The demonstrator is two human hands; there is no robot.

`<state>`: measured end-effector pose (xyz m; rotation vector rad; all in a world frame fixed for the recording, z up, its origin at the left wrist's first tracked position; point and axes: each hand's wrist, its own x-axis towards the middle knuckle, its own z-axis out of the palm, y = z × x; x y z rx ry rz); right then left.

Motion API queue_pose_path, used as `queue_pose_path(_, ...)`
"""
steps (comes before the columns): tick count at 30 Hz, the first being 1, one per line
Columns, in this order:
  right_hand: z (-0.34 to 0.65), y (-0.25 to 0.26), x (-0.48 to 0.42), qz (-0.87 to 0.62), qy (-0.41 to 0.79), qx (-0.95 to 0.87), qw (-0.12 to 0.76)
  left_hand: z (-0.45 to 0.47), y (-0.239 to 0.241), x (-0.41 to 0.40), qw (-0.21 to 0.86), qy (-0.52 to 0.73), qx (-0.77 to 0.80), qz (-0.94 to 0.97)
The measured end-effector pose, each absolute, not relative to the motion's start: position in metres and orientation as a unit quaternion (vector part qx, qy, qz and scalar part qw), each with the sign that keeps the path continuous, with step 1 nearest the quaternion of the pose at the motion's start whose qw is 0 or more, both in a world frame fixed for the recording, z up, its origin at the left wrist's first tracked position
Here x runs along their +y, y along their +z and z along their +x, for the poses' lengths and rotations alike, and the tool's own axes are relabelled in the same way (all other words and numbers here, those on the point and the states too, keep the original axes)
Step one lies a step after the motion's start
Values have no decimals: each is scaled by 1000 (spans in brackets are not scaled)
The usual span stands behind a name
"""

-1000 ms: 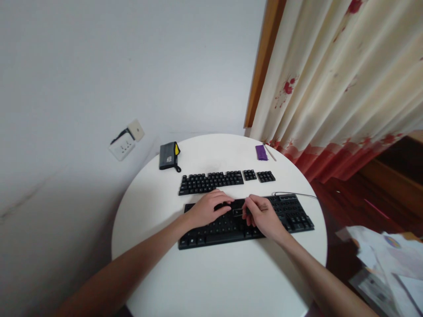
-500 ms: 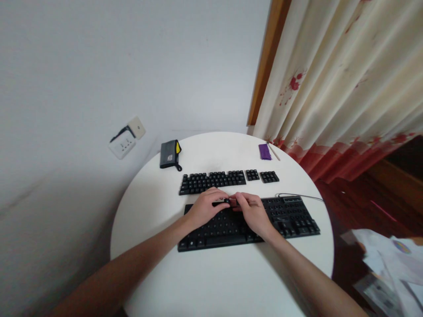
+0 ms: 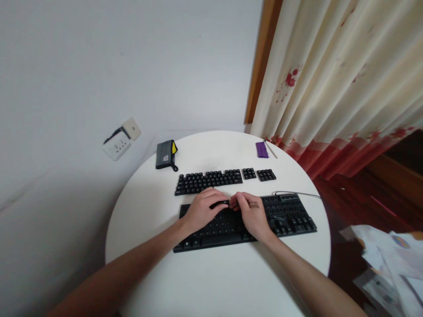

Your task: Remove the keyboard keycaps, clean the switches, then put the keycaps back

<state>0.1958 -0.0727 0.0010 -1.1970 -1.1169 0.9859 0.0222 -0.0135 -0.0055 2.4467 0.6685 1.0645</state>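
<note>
A black keyboard lies across the white round table, with many of its small key posts bare in the middle. Over its upper edge, my left hand is closed in a pinch. A small black piece that looks like a keycap shows at its fingertips. My right hand almost meets it, fingers curled and thumb pressed toward them; what they hold, if anything, is hidden. Loose black keycaps stand in rows behind the keyboard, with two smaller keycap groups to their right.
A grey pouch with a yellow inside lies at the back left. At the back right are a purple cloth packet and a thin stick-like tool. The keyboard cable runs off the right edge. Papers lie beyond the table.
The whole view has shifted slightly, so everything sits a little further left. My fingertips have moved only a little, with both hands still together over the keyboard's upper edge.
</note>
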Motion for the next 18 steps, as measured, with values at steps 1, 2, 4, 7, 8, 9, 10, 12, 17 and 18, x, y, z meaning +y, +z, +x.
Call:
queue_pose_path(1, 196, 2, -73, -509, 428, -472, 578, 22, -5, -14, 193, 382, 238, 872)
queue_pose_path(2, 195, 2, -73, -508, 434, -469, 578, 22, -4, -14, 193, 386, 240, 870)
queue_pose_path(4, 194, 3, -73, -507, 443, -463, 576, 21, -2, -12, 189, 399, 255, 860)
queue_pose_path(7, 195, 2, -73, -512, 439, -455, 582, 17, 3, 1, 158, 416, 308, 841)
queue_pose_path(8, 196, 2, -72, -514, 434, -453, 584, 16, 5, 8, 145, 409, 325, 840)
queue_pose_path(9, 197, 1, -72, -517, 429, -453, 586, 14, 6, 15, 135, 394, 338, 844)
queue_pose_path(10, 198, 1, -71, -519, 424, -454, 587, 13, 7, 21, 128, 373, 345, 852)
queue_pose_path(12, 200, 1, -71, -522, 417, -456, 588, 12, 6, 32, 118, 321, 351, 872)
queue_pose_path(17, 202, 2, -70, -525, 418, -448, 591, 15, -4, 40, 80, 243, 359, 898)
queue_pose_path(18, 202, 3, -70, -525, 417, -449, 591, 16, -6, 40, 74, 238, 359, 899)
